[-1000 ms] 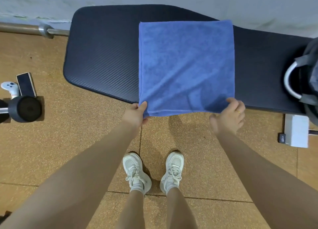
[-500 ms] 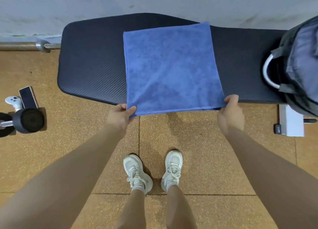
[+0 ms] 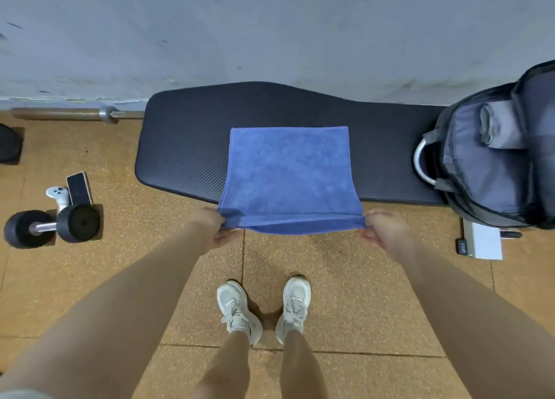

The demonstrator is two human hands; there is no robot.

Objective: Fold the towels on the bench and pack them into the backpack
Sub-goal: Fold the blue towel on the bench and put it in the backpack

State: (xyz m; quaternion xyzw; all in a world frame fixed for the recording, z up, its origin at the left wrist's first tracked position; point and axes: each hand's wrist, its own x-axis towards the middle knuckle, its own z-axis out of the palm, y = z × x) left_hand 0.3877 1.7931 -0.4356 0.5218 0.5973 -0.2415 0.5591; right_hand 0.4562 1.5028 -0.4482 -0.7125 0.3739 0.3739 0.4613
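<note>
The blue towel lies across the middle of the bench, with its far edge resting flat on the pad and its near edge lifted off the front of the bench. The near edge shows a doubled layer, so the towel is at least partly folded. It is stretched taut between the two hands.

The left hand pinches the near left corner of the towel, fingers curled under the cloth and thumb on top. The right hand pinches the near right corner in the same manner. Both hands are held just in front of the bench's front edge, level with each other. Both forearms extend from the lower corners of the view.

The bench is a dark padded surface with a ribbed texture, set against a pale wall. The backpack stands on the right end of the bench, well apart from the towel. Its main compartment is unzipped and open toward the camera, and a rolled grey item lies inside. A white handle curves along its left side.

On the floor, to the left of the bench, are a dumbbell, a phone and a white controller, grouped close together. A metal bar lies along the wall. A white box sits on the floor below the backpack. The person's white shoes stand side by side in front of the bench.
</note>
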